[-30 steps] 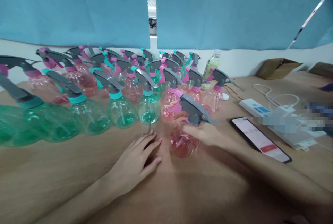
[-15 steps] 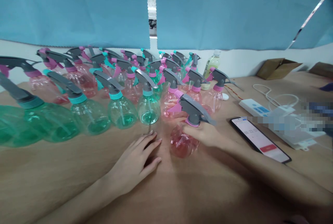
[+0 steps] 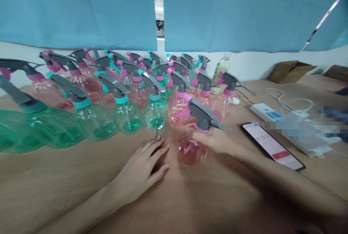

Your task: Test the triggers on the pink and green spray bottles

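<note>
My right hand (image 3: 210,140) is wrapped round the neck and upper body of a pink spray bottle (image 3: 189,150), which stands upright on the table (image 3: 122,216) with its grey and pink spray head at the top. Flat on the tabletop to its left rests my left hand (image 3: 144,167), fingers spread and holding nothing. Just beyond its fingertips stands a green spray bottle (image 3: 156,114) with a turquoise collar. Another pink spray bottle (image 3: 178,107) is close behind the held one.
Several more green bottles (image 3: 95,121) and pink bottles (image 3: 85,82) fill the left and back. At the right lie a phone (image 3: 272,145), a power strip (image 3: 265,112) and cables. A drink bottle (image 3: 223,63) and a brown box (image 3: 290,71) stand behind.
</note>
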Demonstrator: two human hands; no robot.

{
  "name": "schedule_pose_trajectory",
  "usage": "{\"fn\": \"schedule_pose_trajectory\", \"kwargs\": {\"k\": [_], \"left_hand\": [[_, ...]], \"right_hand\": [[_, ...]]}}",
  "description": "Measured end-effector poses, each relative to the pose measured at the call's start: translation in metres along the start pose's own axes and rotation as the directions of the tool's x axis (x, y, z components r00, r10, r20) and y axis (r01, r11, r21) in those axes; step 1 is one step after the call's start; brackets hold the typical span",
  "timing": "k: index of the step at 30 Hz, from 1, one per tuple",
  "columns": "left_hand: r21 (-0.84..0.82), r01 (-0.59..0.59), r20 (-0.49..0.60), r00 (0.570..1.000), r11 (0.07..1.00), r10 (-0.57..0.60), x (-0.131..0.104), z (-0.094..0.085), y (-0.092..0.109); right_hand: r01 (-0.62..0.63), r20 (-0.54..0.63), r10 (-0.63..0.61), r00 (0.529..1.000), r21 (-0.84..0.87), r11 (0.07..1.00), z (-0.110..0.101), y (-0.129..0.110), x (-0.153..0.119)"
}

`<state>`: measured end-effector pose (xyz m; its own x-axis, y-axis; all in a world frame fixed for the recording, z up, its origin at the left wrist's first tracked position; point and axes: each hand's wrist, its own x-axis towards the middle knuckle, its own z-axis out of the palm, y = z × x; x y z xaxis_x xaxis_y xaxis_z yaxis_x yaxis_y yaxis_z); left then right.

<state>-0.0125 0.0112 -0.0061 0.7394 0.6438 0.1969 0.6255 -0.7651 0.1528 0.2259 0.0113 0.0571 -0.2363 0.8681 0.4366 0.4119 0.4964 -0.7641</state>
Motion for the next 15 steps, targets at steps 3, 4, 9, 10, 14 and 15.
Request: {"fn": "schedule_pose_trajectory", "kwargs": {"k": [3, 4, 9, 10, 14, 15], "left_hand": [[-0.007, -0.002, -0.003, 1.0, 1.0, 0.002, -0.0002, -0.0005, 0.0003], [-0.01, -0.003, -0.006, 1.0, 1.0, 0.002, -0.0002, -0.0009, 0.0004], [-0.016, -0.001, 0.003, 1.0, 1.0, 0.001, 0.0005, -0.0021, 0.0011], [-0.014, -0.001, 0.006, 1.0, 1.0, 0.001, 0.0007, -0.0021, 0.0011], [-0.011, -0.001, 0.007, 1.0, 1.0, 0.001, 0.0008, -0.002, 0.0013], [-0.011, 0.0, 0.007, 1.0, 1.0, 0.0, 0.0007, -0.0021, 0.0014]], "right_hand": [[0.017, -0.017, -0.016, 1.0, 0.033, 0.999, 0.0002, -0.0001, 0.0006], [0.018, -0.021, -0.017, 1.0, 0.037, 0.999, 0.0003, -0.0001, 0.0007], [-0.005, -0.025, 0.006, 1.0, 0.032, 0.999, 0.0005, 0.0001, 0.0003], [-0.012, -0.024, 0.012, 1.0, 0.029, 1.0, 0.0005, -0.0001, 0.0002], [-0.035, -0.018, 0.035, 0.999, 0.022, 0.999, 0.0004, -0.001, 0.0001], [-0.033, -0.02, 0.033, 0.999, 0.022, 0.999, 0.0004, -0.001, 0.0]]}}
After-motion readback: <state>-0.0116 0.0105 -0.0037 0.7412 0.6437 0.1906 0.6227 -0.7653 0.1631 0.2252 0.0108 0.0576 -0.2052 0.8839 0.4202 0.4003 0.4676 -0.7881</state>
